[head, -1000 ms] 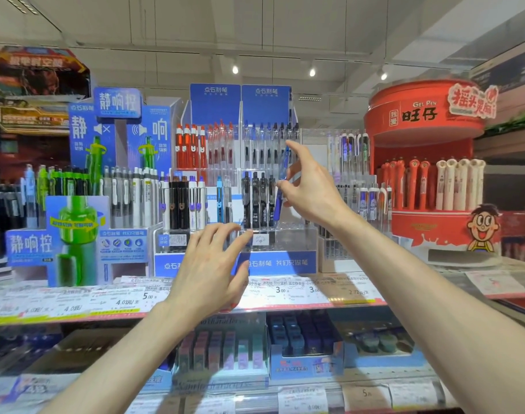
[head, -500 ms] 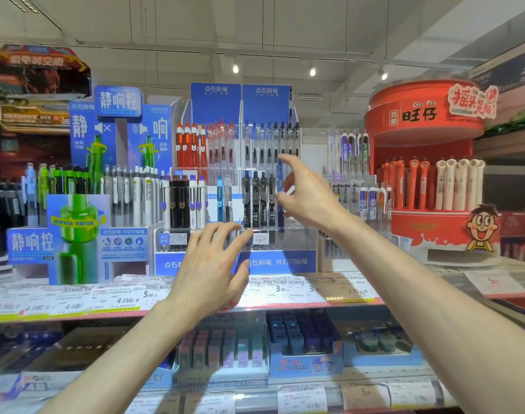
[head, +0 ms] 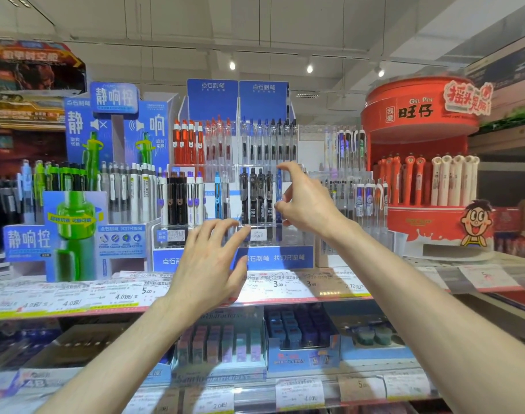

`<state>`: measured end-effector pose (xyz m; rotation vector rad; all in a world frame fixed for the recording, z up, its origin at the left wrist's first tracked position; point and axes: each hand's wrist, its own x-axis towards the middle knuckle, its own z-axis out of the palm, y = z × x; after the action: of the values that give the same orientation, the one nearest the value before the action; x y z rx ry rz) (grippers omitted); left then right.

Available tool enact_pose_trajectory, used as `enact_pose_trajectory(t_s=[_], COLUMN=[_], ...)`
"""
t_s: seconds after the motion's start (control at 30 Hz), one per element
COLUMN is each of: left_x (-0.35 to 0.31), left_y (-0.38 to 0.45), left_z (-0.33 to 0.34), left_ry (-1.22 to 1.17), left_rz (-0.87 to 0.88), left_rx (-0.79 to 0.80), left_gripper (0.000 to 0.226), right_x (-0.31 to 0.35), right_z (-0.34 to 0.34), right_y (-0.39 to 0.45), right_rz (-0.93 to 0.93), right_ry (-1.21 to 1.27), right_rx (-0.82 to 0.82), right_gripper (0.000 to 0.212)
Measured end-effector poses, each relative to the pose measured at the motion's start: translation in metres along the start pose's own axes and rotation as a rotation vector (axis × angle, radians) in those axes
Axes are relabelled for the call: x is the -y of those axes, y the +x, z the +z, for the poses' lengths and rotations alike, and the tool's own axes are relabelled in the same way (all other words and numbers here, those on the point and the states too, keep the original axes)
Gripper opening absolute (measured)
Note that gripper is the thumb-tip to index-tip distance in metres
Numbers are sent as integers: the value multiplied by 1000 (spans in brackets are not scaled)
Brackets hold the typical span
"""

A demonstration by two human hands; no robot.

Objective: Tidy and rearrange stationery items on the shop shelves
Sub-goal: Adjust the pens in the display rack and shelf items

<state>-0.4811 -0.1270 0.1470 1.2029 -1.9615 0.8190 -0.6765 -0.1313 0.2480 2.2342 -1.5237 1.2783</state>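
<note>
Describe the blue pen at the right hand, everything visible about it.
The blue pen stands upright at the right end of a row of dark pens in the clear plastic display rack. Its barrel looks like translucent blue plastic; details are blurred. The right hand frames it, forefinger near its top and thumb lower down. Whether the fingers actually touch it cannot be told.

A clear tiered pen rack (head: 256,225) stands mid-shelf, the drum-shaped display (head: 419,186) to its right, the cardboard pen stand (head: 76,234) to its left. Price labels (head: 130,294) line the shelf edge below. The left hand (head: 209,265) is in front of the rack's base — the right hand (head: 307,201) higher, at the lower tier's right end, by a pen (head: 279,189) standing there.
</note>
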Motion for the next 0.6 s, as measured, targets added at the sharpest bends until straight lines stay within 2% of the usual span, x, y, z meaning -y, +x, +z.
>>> enact_pose_trajectory(t_s=[0.37, 0.6], left_x=[-4, -24], left_y=[-7, -45], left_z=[-1, -8], left_ry=[-145, -291], left_rz=[-23, -24], left_rx=[-24, -106], left_gripper=[54, 48], right_x=[-6, -22], right_z=[8, 11], right_y=[-21, -97], right_rz=[12, -85], right_ry=[19, -39], right_rx=[-105, -148], right_gripper=[72, 61])
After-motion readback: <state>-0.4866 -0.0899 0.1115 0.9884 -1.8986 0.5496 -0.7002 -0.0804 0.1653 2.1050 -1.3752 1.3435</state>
